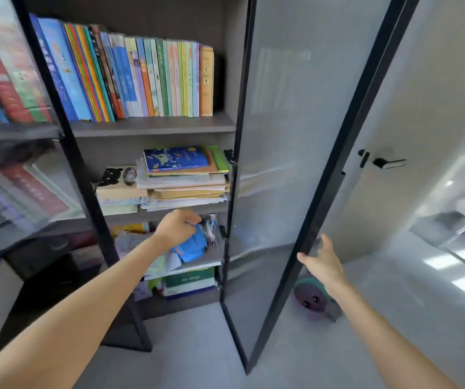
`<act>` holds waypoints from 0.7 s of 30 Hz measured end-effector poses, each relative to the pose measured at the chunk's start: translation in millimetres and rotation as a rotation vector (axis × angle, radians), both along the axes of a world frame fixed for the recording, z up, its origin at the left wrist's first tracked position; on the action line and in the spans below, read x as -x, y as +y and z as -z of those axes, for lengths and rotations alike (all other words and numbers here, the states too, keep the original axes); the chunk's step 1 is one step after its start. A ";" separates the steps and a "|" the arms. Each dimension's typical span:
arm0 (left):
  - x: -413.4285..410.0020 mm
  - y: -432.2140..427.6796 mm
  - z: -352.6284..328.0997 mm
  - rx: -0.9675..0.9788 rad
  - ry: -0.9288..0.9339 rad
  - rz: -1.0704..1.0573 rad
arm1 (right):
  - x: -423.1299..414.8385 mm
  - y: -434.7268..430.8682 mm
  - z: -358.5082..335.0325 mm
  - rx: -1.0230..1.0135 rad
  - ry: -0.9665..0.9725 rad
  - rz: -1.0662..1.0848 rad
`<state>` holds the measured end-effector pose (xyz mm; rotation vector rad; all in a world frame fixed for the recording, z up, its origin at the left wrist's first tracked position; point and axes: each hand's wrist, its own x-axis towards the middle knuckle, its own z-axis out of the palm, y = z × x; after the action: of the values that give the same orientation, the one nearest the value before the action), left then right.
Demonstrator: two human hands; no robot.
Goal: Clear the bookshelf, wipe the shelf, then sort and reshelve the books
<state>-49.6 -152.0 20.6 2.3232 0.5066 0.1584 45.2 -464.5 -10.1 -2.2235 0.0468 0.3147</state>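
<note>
"What can you see of the person?"

"Just two arms and two hands."

"What do the arms look like?"

"The left arm [85, 304] is bare from the wrist to the edge of the picture. The right arm [380, 332] is bare too. Both look fat near the camera and thin at the wrist."

"And the hands?"

"The left hand [176, 228] and the right hand [321, 262] are bare. The right one looks a bit blurry."
</note>
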 end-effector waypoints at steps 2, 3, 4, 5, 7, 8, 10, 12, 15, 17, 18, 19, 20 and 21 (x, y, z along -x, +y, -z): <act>4.0 -1.0 1.6 -0.028 0.017 -0.004 | -9.8 6.3 -5.6 -0.116 -0.036 -0.062; 7.2 -0.6 2.4 -0.042 0.020 -0.011 | -11.4 7.7 -5.6 -0.108 -0.046 -0.074; 11.0 0.7 3.7 -0.050 0.018 -0.024 | -11.1 8.4 -5.3 -0.067 -0.071 -0.094; 14.3 2.6 4.7 -0.056 0.017 -0.038 | -9.1 9.2 -3.7 -0.011 -0.093 -0.112; 21.0 6.8 7.4 -0.064 0.018 -0.086 | -0.3 14.5 -4.0 0.071 -0.119 -0.181; 24.5 9.3 8.7 -0.066 0.014 -0.117 | 5.2 20.0 -3.6 0.108 -0.136 -0.234; 32.1 15.0 11.2 -0.058 -0.015 -0.188 | 18.0 36.4 -5.6 0.183 -0.207 -0.358; 42.9 22.7 11.2 -0.074 -0.037 -0.259 | 30.7 59.4 -6.4 0.220 -0.303 -0.479; 67.0 42.0 9.2 -0.056 -0.056 -0.371 | 46.3 108.8 -7.8 0.169 -0.368 -0.603; 87.5 57.5 7.6 -0.012 -0.071 -0.468 | 55.2 149.9 -8.6 0.128 -0.396 -0.691; 100.4 68.1 6.7 0.012 -0.090 -0.520 | 60.9 175.6 -9.5 0.118 -0.418 -0.741; 110.9 75.6 5.6 0.027 -0.110 -0.556 | 65.8 197.6 -11.5 0.116 -0.430 -0.768; 122.6 85.4 3.7 0.033 -0.127 -0.594 | 69.4 222.5 -12.8 0.109 -0.437 -0.785; 134.9 95.4 0.7 0.034 -0.137 -0.629 | 72.7 248.1 -14.1 0.097 -0.435 -0.791</act>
<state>-184.5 -56.6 19.9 2.0295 1.1423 0.5948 -27.5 -216.4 4.0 -2.2686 -1.0842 0.2396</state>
